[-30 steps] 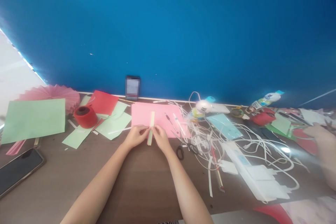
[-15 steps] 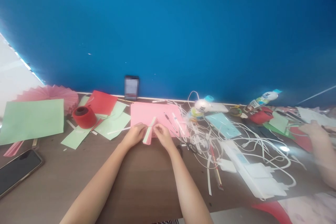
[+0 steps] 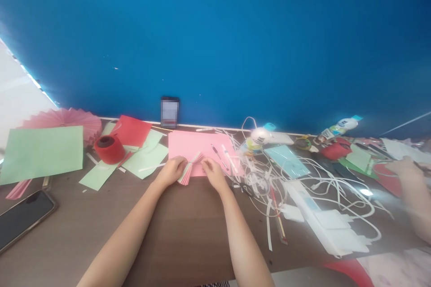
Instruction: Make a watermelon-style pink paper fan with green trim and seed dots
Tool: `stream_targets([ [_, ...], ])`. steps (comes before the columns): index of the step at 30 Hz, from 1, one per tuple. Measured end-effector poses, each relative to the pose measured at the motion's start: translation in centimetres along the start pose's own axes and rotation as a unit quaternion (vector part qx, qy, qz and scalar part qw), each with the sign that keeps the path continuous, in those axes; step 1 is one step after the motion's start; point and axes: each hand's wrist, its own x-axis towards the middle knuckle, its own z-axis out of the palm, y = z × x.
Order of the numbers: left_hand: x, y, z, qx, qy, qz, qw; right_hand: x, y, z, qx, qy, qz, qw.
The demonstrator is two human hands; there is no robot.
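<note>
Between my hands is a pleated strip of pink and pale paper (image 3: 186, 175), pinched in at its middle and fanned out at its lower end. My left hand (image 3: 173, 171) grips it from the left, fingers closed at its narrow middle. On the other side, my right hand (image 3: 213, 173) has thumb and fingertips pressed together close to the pleats' right edge. Whatever lies in that pinch is too small to make out. Under the fingertips lies a pink sheet (image 3: 182, 141), with a pen (image 3: 218, 156) and a white marker-like stick (image 3: 229, 158) on it.
Left stand a red tape roll (image 3: 109, 149), green paper (image 3: 43, 152), a pink paper fan (image 3: 67, 122) and a phone (image 3: 25, 219). Tangled white cables, a power strip (image 3: 310, 213) and a bottle (image 3: 257, 138) lie right. A co-worker's hand (image 3: 406, 168) is at far right. A blue wall rises behind.
My right hand has moved slightly right, away from the pleated paper's middle. The paper has tilted, and its lower end is more spread. My left hand stays on it.
</note>
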Motion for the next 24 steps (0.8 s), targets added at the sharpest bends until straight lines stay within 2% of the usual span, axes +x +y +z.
stream_targets([
  [5, 0.0, 0.3, -0.1, 0.003, -0.007, -0.019, 1.000, -0.1, 0.1, 0.4, -0.010, 0.006, 0.011, 1.000],
  [11, 0.1, 0.3, -0.1, 0.012, -0.014, -0.017, 1.000, 0.1, 0.2, 0.8, 0.048, 0.018, 0.032, 0.998],
  [19, 0.4, -0.1, -0.4, -0.012, -0.017, -0.039, 0.999, 0.3, 1.0, 0.2, 0.056, 0.019, 0.012, 0.998],
  [21, 0.5, 0.0, -0.5, -0.039, -0.018, -0.056, 0.998, 0.4, 1.0, 0.3, 0.094, 0.025, 0.015, 0.995],
  [24, 0.6, 0.0, -0.7, -0.112, -0.032, -0.087, 0.989, 0.5, 0.8, 1.0, 0.203, 0.039, 0.019, 0.978],
])
